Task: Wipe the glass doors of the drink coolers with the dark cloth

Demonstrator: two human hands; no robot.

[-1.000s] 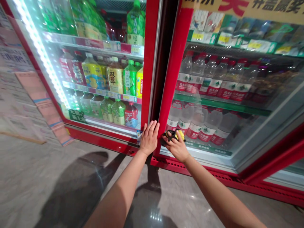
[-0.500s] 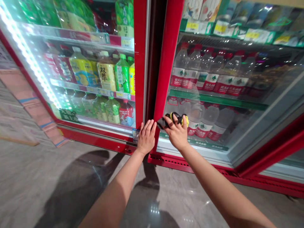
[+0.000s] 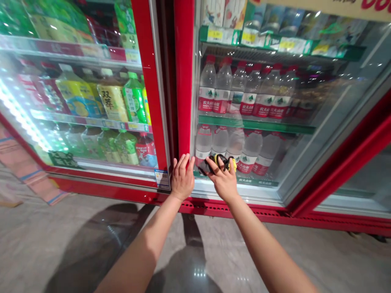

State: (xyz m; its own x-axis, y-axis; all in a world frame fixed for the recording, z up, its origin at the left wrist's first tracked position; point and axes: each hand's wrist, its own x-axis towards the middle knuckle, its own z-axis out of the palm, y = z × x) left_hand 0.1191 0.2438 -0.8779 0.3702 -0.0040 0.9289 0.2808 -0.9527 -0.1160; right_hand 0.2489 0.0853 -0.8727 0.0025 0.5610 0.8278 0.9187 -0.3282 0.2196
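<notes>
My left hand [image 3: 182, 178] lies with fingers stretched and slightly apart at the red frame [image 3: 185, 101] of the right-hand drinks fridge. Whether its palm touches the frame cannot be told. To its right, my right hand [image 3: 225, 183] is closed on a crumpled black-and-yellow cloth [image 3: 233, 164] at the lower left of the glass door. The fingers partly cover the cloth. Behind the glass, water bottles [image 3: 253, 148] with red-and-white labels stand on the bottom shelf, and more red-capped bottles [image 3: 222, 87] fill the shelf above.
At left stands another red fridge [image 3: 143, 81] with bottled teas [image 3: 110, 93] on lit shelves. Pink cartons [image 3: 39, 175] are stacked beside it. The grey floor [image 3: 171, 252] carries dark shadows. A second red door frame [image 3: 339, 167] slants across the right.
The view has turned right, so both fridges appear farther left. The cloth and my right hand have moved slightly right and down over the glass, off the red frame's edge.
</notes>
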